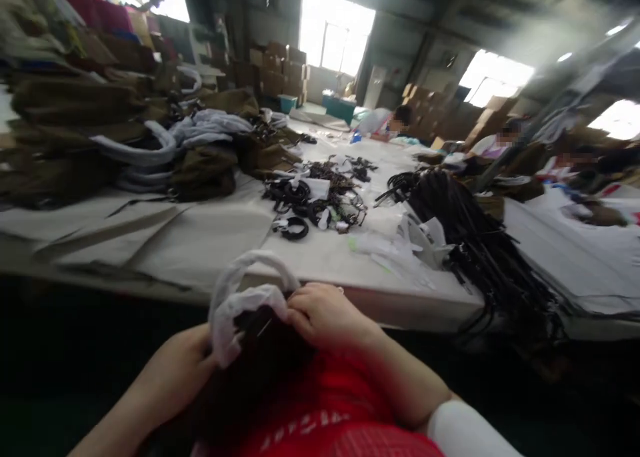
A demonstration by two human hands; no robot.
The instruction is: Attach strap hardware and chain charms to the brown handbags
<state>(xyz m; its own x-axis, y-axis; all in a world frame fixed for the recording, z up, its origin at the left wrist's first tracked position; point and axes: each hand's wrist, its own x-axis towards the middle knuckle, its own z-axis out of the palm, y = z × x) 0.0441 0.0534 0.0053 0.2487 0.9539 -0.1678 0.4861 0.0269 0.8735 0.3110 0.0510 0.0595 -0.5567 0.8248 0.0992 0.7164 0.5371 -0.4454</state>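
Note:
A dark handbag [260,347] hangs against the red shirt in front of me, just short of the table edge. Its two arched handles [253,260] are wrapped in white padding and stand upright. My left hand [187,367] grips the bag's left side by the foot of a handle, its fingertips hidden behind the bag. With fingers curled, my right hand [323,314] holds the bag's top right edge where a wrapped handle ends. The inside of the bag is too dark to make out.
A long pale table [220,227] lies ahead. Brown bags [75,110] with wrapped handles are piled at its left. Small black straps and hardware [320,194] lie mid-table. Long black straps [465,217] spill over the right edge. Clear plastic [395,247] lies near them. Several people sit farther back.

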